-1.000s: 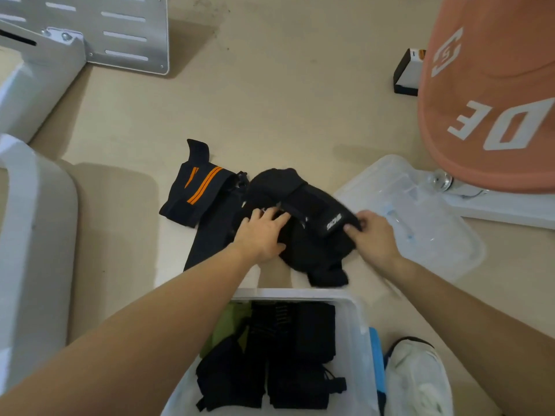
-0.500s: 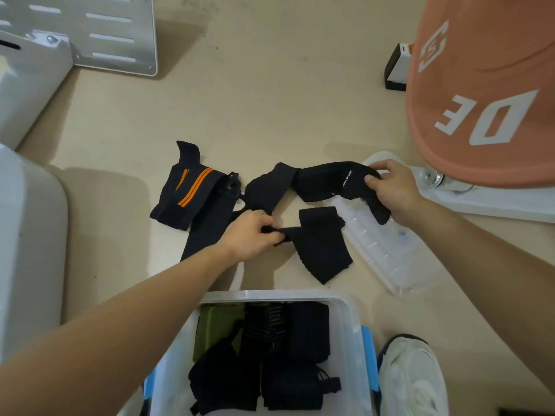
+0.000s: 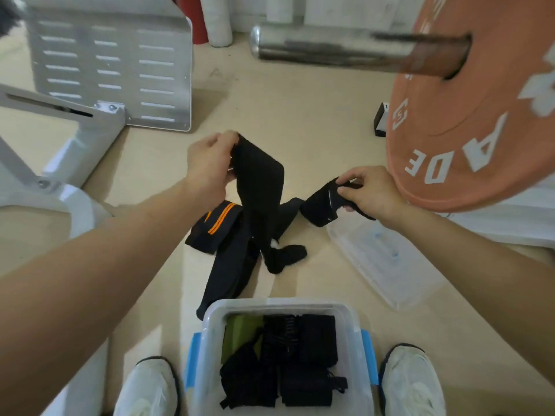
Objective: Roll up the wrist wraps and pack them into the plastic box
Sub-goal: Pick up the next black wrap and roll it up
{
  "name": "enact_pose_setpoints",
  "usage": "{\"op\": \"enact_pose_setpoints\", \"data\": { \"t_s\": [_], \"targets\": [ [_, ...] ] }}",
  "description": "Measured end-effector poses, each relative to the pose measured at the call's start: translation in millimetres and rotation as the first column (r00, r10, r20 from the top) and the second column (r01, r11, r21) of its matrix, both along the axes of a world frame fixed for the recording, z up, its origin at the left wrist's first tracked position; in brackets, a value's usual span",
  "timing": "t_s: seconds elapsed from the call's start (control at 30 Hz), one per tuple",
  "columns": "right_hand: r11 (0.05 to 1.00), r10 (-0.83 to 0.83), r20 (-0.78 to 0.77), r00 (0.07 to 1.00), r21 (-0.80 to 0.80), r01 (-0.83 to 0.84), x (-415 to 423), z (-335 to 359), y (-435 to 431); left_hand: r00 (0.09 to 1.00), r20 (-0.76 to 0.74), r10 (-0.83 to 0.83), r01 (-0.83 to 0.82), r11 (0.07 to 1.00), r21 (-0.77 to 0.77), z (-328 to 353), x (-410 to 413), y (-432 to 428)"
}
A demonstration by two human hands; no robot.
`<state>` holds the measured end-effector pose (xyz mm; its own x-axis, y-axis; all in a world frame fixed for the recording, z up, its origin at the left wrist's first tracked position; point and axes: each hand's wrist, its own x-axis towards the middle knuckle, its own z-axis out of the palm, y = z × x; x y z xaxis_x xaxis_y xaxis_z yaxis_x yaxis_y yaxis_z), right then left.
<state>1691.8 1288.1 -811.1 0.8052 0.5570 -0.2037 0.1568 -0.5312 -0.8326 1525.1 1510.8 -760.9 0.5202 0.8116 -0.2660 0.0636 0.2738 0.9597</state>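
A long black wrist wrap [image 3: 261, 187] is lifted off the floor between my two hands. My left hand [image 3: 210, 166] pinches one end up high. My right hand [image 3: 366, 190] grips the other end, which carries a small white mark. The wrap's middle sags down to the floor. Under it lies a second black wrap with orange stripes [image 3: 214, 226], flat and unrolled. The clear plastic box [image 3: 207, 331] stands open between my feet and holds several rolled black wraps and a green item.
The box's clear lid [image 3: 387, 265] lies on the floor to the right. An orange weight plate [image 3: 468, 121] on a steel bar [image 3: 330, 46] stands at the right. A white machine frame [image 3: 75, 124] with a slotted metal plate fills the left. My white shoes [image 3: 411, 382] flank the box.
Both hands have lifted the black wrap off the floor and pulled it apart; the left hand rose up and away, the right hand shifted its grip along the other end. The view tilted upward.
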Motion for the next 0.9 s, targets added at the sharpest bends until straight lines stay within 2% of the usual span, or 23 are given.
{"op": "enact_pose_setpoints", "data": {
  "t_s": [0.07, 0.1, 0.17, 0.2, 0.27, 0.37, 0.5, 0.53, 0.57, 0.67, 0.7, 0.8, 0.9],
  "targets": [
    [1.000, 0.019, 0.014, 1.000, 0.013, -0.019, -6.6, 8.3, 1.5, 0.991, 0.010, 0.136, -0.136, 0.980, 0.148, 13.2, -11.2, 13.0],
    [1.000, 0.021, 0.015, 1.000, 0.018, -0.021, -9.9, 10.7, 2.0, 0.982, -0.057, 0.178, -0.158, 0.953, 0.258, 10.7, -20.4, 19.8],
    [1.000, 0.019, 0.002, 1.000, 0.023, -0.019, -17.3, 12.2, 2.8, 0.926, -0.319, 0.201, -0.033, 0.886, 0.463, -5.1, -44.0, 27.4],
    [1.000, 0.017, -0.007, 1.000, 0.018, -0.017, -21.5, 11.5, 2.9, 0.868, -0.456, 0.195, 0.063, 0.869, 0.491, -18.1, -57.7, 28.2],
    [1.000, 0.004, -0.030, 1.000, -0.005, -0.004, -28.8, 5.9, 2.1, 0.736, -0.658, 0.156, 0.216, 0.868, 0.447, -48.6, -84.1, 27.7],
    [1.000, -0.012, -0.069, 0.998, -0.006, 0.011, -36.4, -8.6, 2.5, 0.584, -0.807, 0.081, 0.411, 0.828, 0.381, -91.8, -109.9, 22.2],
    [0.999, -0.046, -0.141, 0.989, 0.009, 0.047, -38.3, -26.3, 2.5, 0.437, -0.867, -0.238, 0.692, 0.705, 0.155, -124.9, -102.3, -7.9],
    [0.999, -0.050, -0.153, 0.987, 0.004, 0.051, -38.1, -30.1, 1.7, 0.414, -0.860, -0.298, 0.732, 0.670, 0.121, -130.6, -98.1, -17.0],
    [0.999, -0.053, -0.162, 0.985, -0.001, 0.054, -37.5, -34.6, 0.6, 0.423, -0.853, -0.307, 0.760, 0.633, 0.149, -136.1, -93.3, -24.9],
    [1.000, -0.020, -0.198, 0.980, -0.007, 0.018, -36.2, -48.0, -6.6, 0.528, -0.806, -0.267, 0.813, 0.433, 0.389, -154.3, -75.8, -41.7],
    [1.000, 0.002, -0.209, 0.978, -0.011, -0.005, -35.2, -53.2, -10.4, 0.512, -0.808, -0.291, 0.844, 0.342, 0.412, -160.0, -67.7, -46.4],
    [0.996, 0.040, -0.163, 0.986, -0.069, -0.052, -31.1, -67.1, -26.6, 0.339, -0.892, -0.298, 0.938, 0.027, 0.347, -175.4, -38.0, -62.2],
    [0.981, 0.056, -0.024, 0.998, -0.184, -0.059, -25.9, -80.7, -46.3, 0.116, -0.982, -0.150, 0.968, -0.203, 0.146, -198.1, -14.6, -80.3]
  ]
}}
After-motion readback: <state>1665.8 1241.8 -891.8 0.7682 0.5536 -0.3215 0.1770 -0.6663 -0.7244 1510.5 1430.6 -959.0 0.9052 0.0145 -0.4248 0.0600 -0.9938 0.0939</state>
